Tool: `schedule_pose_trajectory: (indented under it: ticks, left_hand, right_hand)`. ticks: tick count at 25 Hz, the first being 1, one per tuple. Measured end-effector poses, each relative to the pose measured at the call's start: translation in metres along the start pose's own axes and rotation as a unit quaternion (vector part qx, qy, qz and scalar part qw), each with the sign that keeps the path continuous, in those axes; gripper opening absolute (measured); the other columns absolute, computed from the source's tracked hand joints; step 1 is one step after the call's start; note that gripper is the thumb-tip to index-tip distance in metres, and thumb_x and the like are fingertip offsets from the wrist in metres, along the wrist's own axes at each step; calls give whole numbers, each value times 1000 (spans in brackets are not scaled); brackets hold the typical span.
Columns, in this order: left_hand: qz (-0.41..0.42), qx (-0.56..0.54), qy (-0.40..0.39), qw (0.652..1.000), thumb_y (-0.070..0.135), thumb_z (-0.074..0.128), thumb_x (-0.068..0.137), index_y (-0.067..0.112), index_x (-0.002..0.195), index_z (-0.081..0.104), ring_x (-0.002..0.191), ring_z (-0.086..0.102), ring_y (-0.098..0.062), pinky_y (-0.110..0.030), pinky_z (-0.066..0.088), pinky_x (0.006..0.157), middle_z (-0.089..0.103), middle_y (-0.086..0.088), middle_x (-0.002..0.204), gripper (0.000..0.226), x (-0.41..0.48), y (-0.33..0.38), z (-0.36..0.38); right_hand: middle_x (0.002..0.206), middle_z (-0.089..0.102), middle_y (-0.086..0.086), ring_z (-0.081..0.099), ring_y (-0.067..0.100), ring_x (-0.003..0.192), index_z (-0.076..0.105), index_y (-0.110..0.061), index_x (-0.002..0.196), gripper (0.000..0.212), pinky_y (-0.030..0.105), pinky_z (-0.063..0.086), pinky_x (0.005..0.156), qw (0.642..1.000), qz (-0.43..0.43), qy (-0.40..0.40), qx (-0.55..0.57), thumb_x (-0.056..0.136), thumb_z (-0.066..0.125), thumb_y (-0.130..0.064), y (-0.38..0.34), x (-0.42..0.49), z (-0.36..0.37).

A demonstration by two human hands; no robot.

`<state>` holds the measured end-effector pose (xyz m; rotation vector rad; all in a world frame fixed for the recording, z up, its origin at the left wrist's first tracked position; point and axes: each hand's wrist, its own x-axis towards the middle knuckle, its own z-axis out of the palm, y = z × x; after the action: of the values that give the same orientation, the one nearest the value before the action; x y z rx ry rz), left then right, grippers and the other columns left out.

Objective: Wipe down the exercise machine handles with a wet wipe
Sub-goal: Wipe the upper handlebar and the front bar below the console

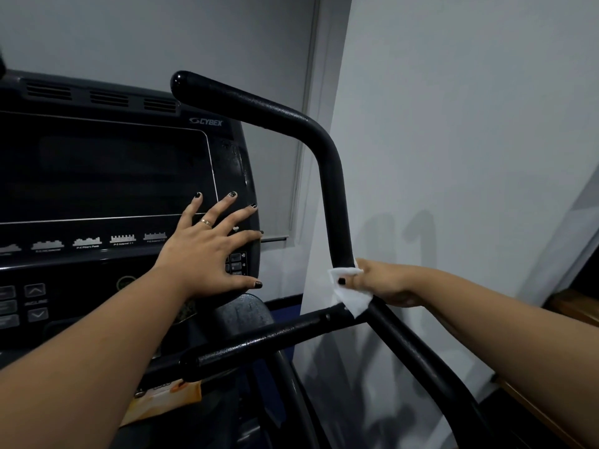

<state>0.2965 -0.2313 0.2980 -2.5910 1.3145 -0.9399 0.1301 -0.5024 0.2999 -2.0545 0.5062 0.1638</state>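
Right hand's (385, 283) fingers (355, 280) grip the wet wipe (356, 301) on the handle (334, 189) at four o'clock, left hand (204, 254) splayed; dangling wipe may slip.

A pale grey wall (453, 124) carries soft shadows in dim light. Left of it hangs a drawn roller blind (275, 189); low at its right sits wooden furniture (570, 306).

The console (107, 176) stands left of the handle (334, 196), packet (162, 403) below.
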Motion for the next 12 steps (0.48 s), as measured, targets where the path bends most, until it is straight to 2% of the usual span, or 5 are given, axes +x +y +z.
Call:
schedule_pose_trajectory:
  ticks: [3, 6, 9, 12]
  left_hand:
    - [2, 0, 7, 1000, 97, 21, 67, 50, 144, 35, 152, -11, -18, -59, -5, 118, 10, 14, 164, 91, 0, -1, 2]
    - [4, -3, 19, 1000, 96, 25, 68, 48, 141, 41, 152, -3, -19, -60, 0, 118, 18, 13, 162, 89, 0, -1, 4]
    - [11, 0, 25, 1000, 95, 28, 68, 47, 140, 44, 152, 0, -21, -62, 3, 118, 22, 11, 162, 88, 1, -1, 6]
    - [19, 2, 31, 999, 95, 30, 68, 45, 138, 48, 152, 5, -23, -63, 7, 117, 26, 10, 161, 88, 2, -2, 7]
  right_hand:
    - [115, 63, 10, 63, 17, 100, 48, -5, 121, 33, 26, 53, 86, 999, -12, -40, 26, 95, 62, -21, 7, -7, -5]
    - [115, 64, 16, 66, 24, 100, 48, -2, 123, 56, 35, 55, 86, 999, -10, -2, 43, 83, 73, -30, 11, 6, -2]
    - [104, 67, 18, 65, 22, 83, 53, -3, 116, 53, 39, 56, 75, 998, -18, 55, 34, 84, 73, -41, 4, 18, 7]
    - [82, 74, 13, 69, 18, 67, 68, -3, 105, 32, 30, 57, 59, 995, -20, 15, 98, 87, 74, -28, -7, 16, 6]
